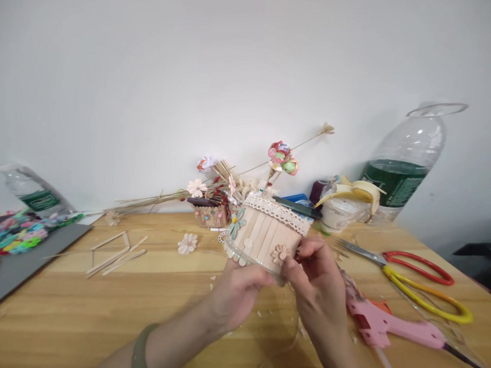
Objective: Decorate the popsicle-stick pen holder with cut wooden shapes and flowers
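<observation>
Tilted above the table is a small craft-stick pot (264,230), faced with pale wooden sticks. A lace band (277,211) runs round its top, and a blue-green flower (236,221) sits at its left side. My left hand (244,286) grips the pot from below, its thumb along the lower edge. At the lower right of the pot's face is a small wooden flower (280,253). My right hand (317,275) has its thumb and fingers closed at the pot's right side, beside that flower. Whatever lies between those fingertips is too small to make out.
A pink glue gun (393,324) and red-and-yellow scissors (417,281) lie at right. Behind stand dried stems, paper flowers (279,152), a cup with a banana peel (341,214) and a large bottle (403,168). Loose sticks (116,257) and a pale flower (187,243) lie left.
</observation>
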`<state>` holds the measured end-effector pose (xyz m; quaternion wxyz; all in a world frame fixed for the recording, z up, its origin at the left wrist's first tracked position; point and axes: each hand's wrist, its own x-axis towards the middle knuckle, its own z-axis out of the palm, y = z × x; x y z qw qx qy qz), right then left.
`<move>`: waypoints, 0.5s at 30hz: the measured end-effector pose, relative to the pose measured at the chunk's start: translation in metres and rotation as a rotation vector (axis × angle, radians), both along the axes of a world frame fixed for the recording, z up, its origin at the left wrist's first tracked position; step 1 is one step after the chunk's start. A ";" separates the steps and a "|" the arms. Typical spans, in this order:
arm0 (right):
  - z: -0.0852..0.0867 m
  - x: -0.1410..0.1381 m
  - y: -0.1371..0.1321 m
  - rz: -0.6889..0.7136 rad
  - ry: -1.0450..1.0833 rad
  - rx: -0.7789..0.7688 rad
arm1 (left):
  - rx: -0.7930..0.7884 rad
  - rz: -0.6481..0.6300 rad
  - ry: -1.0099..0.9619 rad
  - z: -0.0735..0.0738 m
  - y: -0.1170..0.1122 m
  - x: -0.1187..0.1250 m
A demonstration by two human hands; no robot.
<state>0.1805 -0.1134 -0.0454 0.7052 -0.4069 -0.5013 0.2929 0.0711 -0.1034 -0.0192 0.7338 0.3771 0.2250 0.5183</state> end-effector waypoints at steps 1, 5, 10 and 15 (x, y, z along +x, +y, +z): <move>0.000 0.000 0.000 -0.004 -0.004 -0.001 | -0.003 0.003 0.004 0.000 0.000 0.000; 0.001 0.001 0.001 -0.025 -0.019 0.004 | -0.017 0.010 0.013 0.001 0.000 0.000; 0.002 0.002 0.001 -0.040 -0.024 0.023 | -0.027 -0.003 0.008 0.003 0.001 -0.001; 0.008 0.002 -0.003 -0.038 -0.015 0.054 | -0.088 -0.026 0.028 0.006 0.002 -0.003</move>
